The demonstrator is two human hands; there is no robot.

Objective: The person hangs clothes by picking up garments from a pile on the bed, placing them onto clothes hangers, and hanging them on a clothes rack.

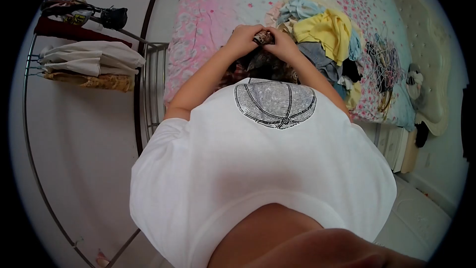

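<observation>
Both my hands are together over the near part of the bed. Between them is a dark patterned garment (264, 37), bunched at the top. My left hand (243, 40) has its fingers closed on one side of it, and my right hand (282, 42) grips the other side. More dark patterned cloth (267, 62) hangs or lies below the hands, partly hidden by my forearms and shirt; what kind of garment it is I cannot tell. Close to my right hand lies a heap of clothes with a yellow garment (325, 32) on top and a grey one (320, 57) beside it.
A pink and pale blue flowered bedspread (208, 15) covers the bed. Tangled wire hangers (384, 64) lie on it at the right, near the tufted headboard (429, 34). To the left stands a metal clothes rack (30, 114) with hanging garments (91, 58).
</observation>
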